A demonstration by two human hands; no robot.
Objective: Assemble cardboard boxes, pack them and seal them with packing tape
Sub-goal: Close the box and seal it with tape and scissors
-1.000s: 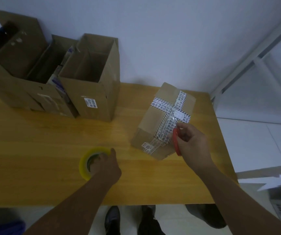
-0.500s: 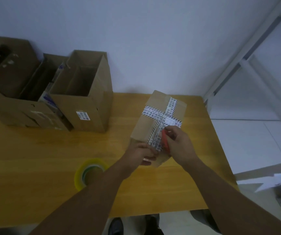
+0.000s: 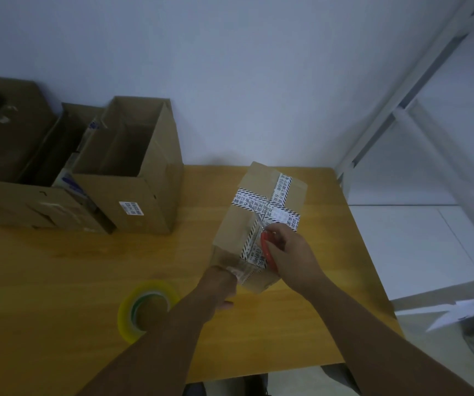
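Note:
A closed cardboard box [image 3: 240,224] crossed with printed white tape lies on the wooden table [image 3: 58,270], right of centre. My right hand [image 3: 290,250] grips red-handled scissors [image 3: 267,250] over the box top, blades pointing away along the tape. My left hand [image 3: 221,284] is at the box's near end and holds a clear strip of tape [image 3: 241,271] there; its fingers are partly hidden. A roll of clear yellowish packing tape [image 3: 147,305] stands on the table beside my left forearm.
An open empty cardboard box [image 3: 144,195] stands at the back left, with larger open boxes [image 3: 10,172] holding items beside it. The table's right edge drops off to a white floor, with a white frame [image 3: 401,104] behind.
My left hand left the tape roll and went to the box's near end, now holding a clear tape strip. My right hand stayed on the box top with the scissors.

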